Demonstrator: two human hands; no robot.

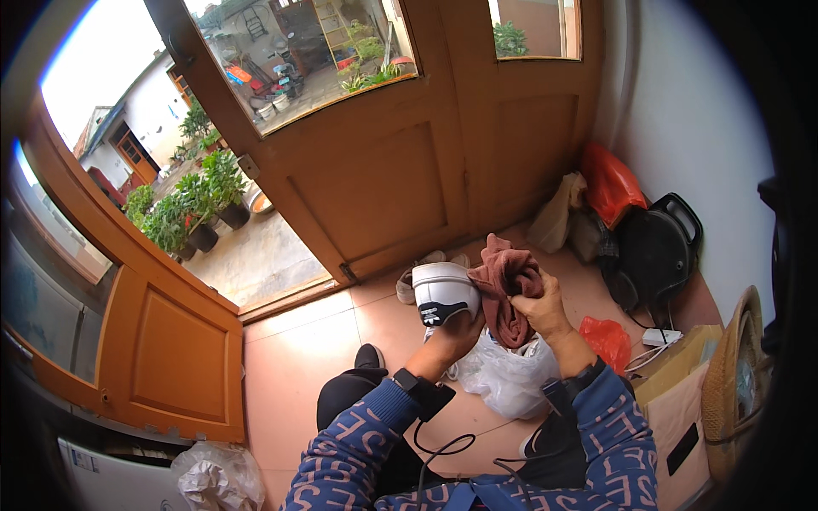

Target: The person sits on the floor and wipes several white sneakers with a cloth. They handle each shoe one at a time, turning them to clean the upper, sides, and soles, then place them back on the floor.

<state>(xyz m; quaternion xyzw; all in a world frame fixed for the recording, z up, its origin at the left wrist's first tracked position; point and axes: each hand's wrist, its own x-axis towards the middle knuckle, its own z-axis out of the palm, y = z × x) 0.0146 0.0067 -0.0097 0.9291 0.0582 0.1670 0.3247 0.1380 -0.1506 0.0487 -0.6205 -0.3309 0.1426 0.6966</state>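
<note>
A white shoe (445, 287) with a black heel patch is held up in my left hand (461, 335), its heel turned towards the upper left. My right hand (543, 303) grips a bunched reddish-brown cloth (508, 271) right beside the shoe; the cloth seems to touch its edge. Below both hands, a white plastic bag (511, 380) lies on the floor between my legs, with things partly showing at its top. Other light-coloured shoes (404, 285) stand on the floor behind the held shoe, partly hidden by it. Cables hang from the bands on my wrists.
An orange wooden door (377, 185) rises ahead, with an open doorway to its left. Along the right wall are a black appliance (658, 249), red plastic bags (604, 345), a power strip (661, 337), cardboard (677, 415) and a straw hat (728, 396). A clear bag (217, 476) lies lower left.
</note>
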